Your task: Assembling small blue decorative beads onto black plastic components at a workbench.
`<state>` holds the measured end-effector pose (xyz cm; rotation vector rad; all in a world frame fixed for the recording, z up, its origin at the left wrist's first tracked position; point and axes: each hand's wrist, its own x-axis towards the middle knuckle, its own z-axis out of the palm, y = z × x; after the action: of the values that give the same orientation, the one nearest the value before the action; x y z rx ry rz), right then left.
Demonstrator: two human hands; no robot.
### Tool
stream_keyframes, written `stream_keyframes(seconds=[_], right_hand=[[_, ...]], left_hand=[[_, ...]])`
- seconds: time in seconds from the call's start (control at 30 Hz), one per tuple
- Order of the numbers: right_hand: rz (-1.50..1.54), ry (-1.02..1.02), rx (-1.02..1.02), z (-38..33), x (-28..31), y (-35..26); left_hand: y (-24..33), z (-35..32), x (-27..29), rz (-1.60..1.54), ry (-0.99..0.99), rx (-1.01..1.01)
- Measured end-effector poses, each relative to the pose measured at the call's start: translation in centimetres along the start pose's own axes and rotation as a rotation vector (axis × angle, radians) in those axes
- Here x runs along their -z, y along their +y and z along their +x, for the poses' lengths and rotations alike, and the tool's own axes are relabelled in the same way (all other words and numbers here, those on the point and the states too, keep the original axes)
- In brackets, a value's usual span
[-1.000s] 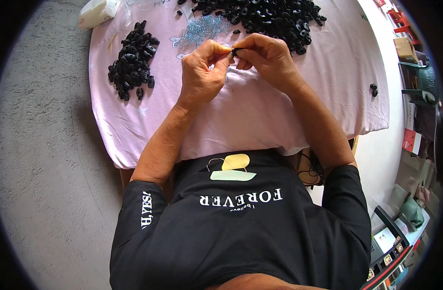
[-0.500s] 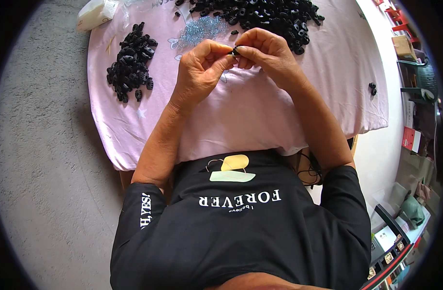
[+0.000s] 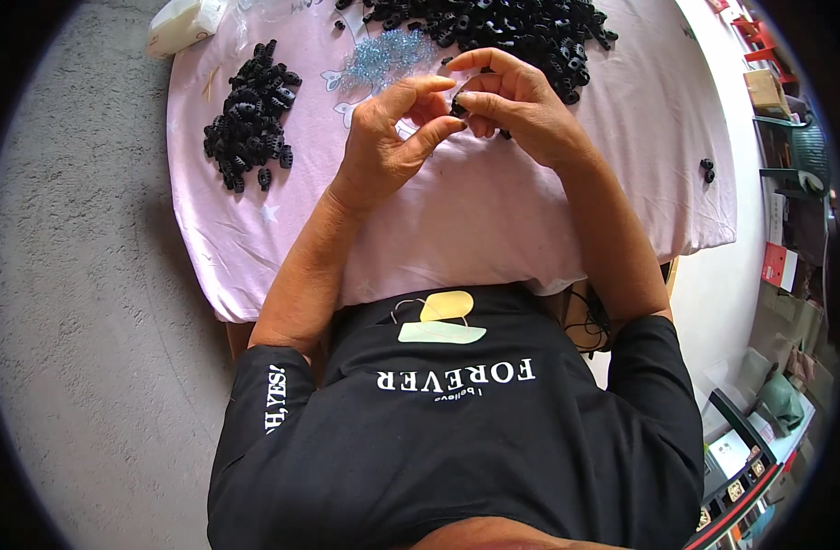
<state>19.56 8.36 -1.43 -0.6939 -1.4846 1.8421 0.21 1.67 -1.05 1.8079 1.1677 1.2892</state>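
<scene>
A small black plastic piece [image 3: 458, 104], seemingly a cord lock, is pinched between the thumb and fingers of my right hand [image 3: 512, 105]. My left hand [image 3: 397, 128] is just beside it, thumb and index finger spread apart around the near side of the piece; its other fingers curl behind. Whether the left thumb touches the piece, I cannot tell. Beyond my hands lie a heap of shiny light-blue small pieces [image 3: 383, 60] and a large pile of loose black plastic parts [image 3: 502, 27]. To the left is a smaller pile of black cord locks [image 3: 248, 119].
A pink patterned cloth [image 3: 447, 211] covers the table. Two black pieces [image 3: 707, 170] lie near its right edge. A white package [image 3: 183, 26] and clear plastic sit at the far left corner, near a thin wooden stick [image 3: 209, 82]. Shelving with boxes [image 3: 767, 92] stands at the right.
My fingertips were pressed together around the piece. Now the left thumb and index finger have parted, and the piece stays in my right fingers, slightly nearer and to the right.
</scene>
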Motion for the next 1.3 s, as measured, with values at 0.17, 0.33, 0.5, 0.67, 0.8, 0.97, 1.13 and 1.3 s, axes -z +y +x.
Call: stream_keyframes(seconds=[0.17,0.33,0.5,0.67,0.8,0.97,1.13,1.3], right_hand=[[0.029,-0.102,-0.01,-0.1,0.0,-0.2],[0.01,-0.135,-0.02,-0.1,0.1,0.1],[0.03,-0.149,-0.051,-0.1,0.1,0.2],[0.04,-0.158,-0.049,-0.1,0.1,0.0],[0.036,-0.19,-0.051,-0.1,0.4,0.1],[0.003,-0.212,-0.045,-0.3,0.3,-0.5],[0.02,-0.152,-0.039,-0.2,0.1,-0.2],[0.008,-0.101,-0.052,-0.1,0.3,-0.1]], left_hand=[[0.1,0.2,0.0,0.095,-0.079,-0.124],[-0.2,0.2,-0.2,0.121,-0.103,-0.209],[0.1,0.3,0.1,0.064,-0.136,-0.128],[0.1,0.2,0.2,0.011,-0.159,-0.106],[0.0,0.3,0.2,0.074,-0.164,-0.149],[0.1,0.1,0.4,0.119,-0.201,-0.162],[0.3,0.1,-0.3,0.01,-0.1,-0.089],[0.0,-0.4,-0.4,-0.21,-0.05,0.168]])
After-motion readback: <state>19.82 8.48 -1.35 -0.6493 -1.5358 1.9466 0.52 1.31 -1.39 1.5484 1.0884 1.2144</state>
